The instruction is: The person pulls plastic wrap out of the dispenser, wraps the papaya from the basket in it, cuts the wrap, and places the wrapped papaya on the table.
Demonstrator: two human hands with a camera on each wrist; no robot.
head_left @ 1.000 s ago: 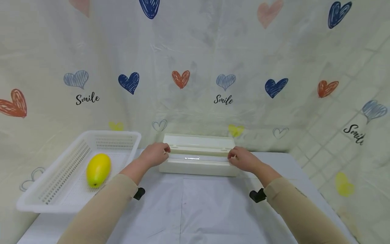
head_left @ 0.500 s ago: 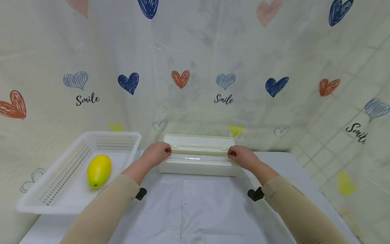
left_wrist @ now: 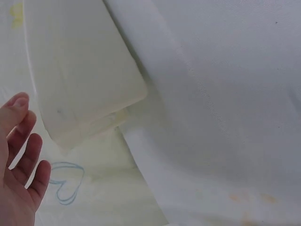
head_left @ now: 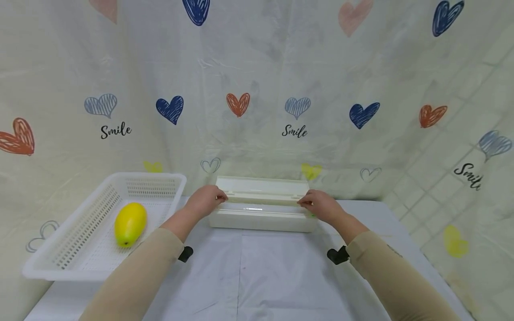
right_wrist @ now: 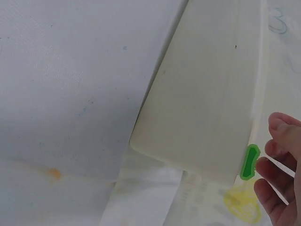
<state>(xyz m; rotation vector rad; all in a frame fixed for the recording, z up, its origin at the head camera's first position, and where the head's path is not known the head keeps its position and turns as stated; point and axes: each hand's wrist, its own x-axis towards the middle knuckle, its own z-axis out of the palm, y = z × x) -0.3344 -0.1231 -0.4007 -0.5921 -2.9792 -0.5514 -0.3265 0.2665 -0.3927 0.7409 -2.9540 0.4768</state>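
Note:
A long white cling film dispenser (head_left: 261, 221) stands at the back of the table, its lid (head_left: 263, 185) raised. A shiny clear strip of cling film (head_left: 254, 208) lies across its top. At the left end my left hand (head_left: 204, 199) brings thumb and forefinger together, seemingly pinching the film's edge. My right hand (head_left: 322, 206) does likewise at the right end. Both wrist views show thumb against forefinger, the other fingers loosely bent; the thin film itself hardly shows there. Beside the right fingers a green tab (right_wrist: 249, 162) sits on the dispenser's end.
To the left, a white perforated basket (head_left: 100, 267) holds a yellow oval fruit (head_left: 130, 224). A white cloth (head_left: 277, 276) covers the table. Close behind the dispenser hangs a heart-patterned curtain (head_left: 257, 147).
Both hands have shifted slightly inward and up along the dispenser, and the fingertips now look more pointed together. The green tab has come into sight by the right hand. Basket and fruit stay put.

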